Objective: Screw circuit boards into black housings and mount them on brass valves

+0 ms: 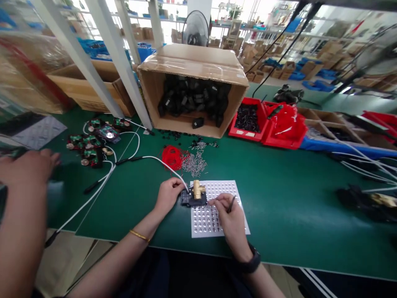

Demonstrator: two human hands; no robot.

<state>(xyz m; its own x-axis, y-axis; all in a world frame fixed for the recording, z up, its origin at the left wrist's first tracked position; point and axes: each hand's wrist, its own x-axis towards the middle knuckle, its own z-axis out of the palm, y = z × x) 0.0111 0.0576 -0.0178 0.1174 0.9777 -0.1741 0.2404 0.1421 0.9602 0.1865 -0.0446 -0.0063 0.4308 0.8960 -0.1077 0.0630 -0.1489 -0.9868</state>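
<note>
Black boxy unit (196, 203) with a brass fitting (197, 190) on top, between left hand (168, 194) and right hand (232, 217).
White cable (175, 173) leaves it beside the left hand, which touches its edge, grip unclear; the right hand, set apart, closes around a slim dark tool (231, 204).

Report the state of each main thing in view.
Left hand, fingertips at the black unit's cable end
Right hand, holding a slim dark tool
Black unit, partly over white sheet, brass fitting on top
White sheet, flat
Cardboard box, open, holding black parts
Left red bin, open, holding small black parts
Fan, unclear whether running
</note>
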